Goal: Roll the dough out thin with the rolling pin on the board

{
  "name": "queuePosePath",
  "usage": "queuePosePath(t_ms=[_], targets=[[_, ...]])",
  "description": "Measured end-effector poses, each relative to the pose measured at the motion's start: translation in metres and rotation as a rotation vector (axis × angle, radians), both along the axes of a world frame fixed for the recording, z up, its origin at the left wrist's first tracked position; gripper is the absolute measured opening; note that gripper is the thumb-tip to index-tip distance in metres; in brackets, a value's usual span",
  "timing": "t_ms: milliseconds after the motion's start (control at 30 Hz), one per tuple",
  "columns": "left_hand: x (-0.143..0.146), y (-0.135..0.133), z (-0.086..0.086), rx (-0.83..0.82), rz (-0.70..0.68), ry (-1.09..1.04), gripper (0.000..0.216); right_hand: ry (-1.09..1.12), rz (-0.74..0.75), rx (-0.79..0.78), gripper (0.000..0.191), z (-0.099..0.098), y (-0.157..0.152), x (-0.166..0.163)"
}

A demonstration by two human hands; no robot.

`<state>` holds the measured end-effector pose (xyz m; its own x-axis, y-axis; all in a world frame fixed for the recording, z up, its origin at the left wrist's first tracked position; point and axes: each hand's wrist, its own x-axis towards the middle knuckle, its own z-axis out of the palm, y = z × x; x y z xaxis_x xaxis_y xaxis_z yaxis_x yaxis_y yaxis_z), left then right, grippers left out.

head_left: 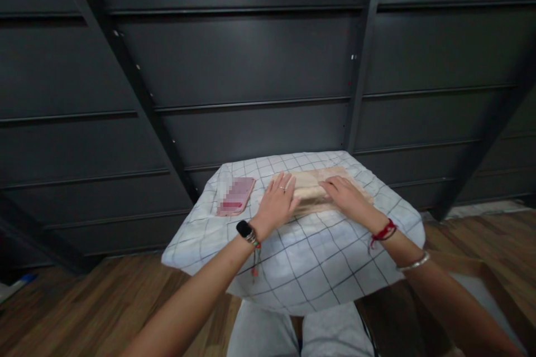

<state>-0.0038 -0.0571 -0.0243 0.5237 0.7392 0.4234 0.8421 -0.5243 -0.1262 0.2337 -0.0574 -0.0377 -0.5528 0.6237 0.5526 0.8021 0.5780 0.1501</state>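
Note:
A beige folded sheet (307, 179), thin like cloth or paper, lies on the checked tablecloth (312, 256) with a raised fold across its middle. My left hand (276, 201) rests flat on its left end, fingers stretched out, with a ring on one finger. Over the right part of the sheet, my right hand (345, 194) has its fingers bent and close together, the tips at the fold. The thumb of that hand is mostly hidden. Left of my left hand, a phone (238, 195) in a pink case lies partly blurred on the tablecloth.
Dark metal panels (251, 61) rise right behind the table. Below on the right, an open cardboard box (489, 279) stands on the wooden floor (138, 295). My legs (262, 332) are under the table's front edge.

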Motion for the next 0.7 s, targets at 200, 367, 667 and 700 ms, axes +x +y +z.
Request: queuePosePath(t_ms=[200, 367, 667, 700], targets=[[-0.011, 0.059, 0.013, -0.156, 0.168, 0.014, 0.046, -0.005, -0.015, -0.143, 0.029, 0.015, 0.054, -0.01], [-0.019, 0.084, -0.011, -0.221, 0.004, 0.098, 0.039, -0.037, 0.047, -0.271, 0.029, -0.001, 0.079, -0.017], [-0.014, 0.101, -0.017, -0.248, 0.127, -0.002, 0.038, 0.05, -0.202, -0.466, 0.055, -0.01, 0.094, -0.044], [-0.013, 0.104, -0.017, -0.252, 0.146, -0.016, 0.039, 0.04, -0.243, -0.47, 0.055, -0.01, 0.096, -0.048]])
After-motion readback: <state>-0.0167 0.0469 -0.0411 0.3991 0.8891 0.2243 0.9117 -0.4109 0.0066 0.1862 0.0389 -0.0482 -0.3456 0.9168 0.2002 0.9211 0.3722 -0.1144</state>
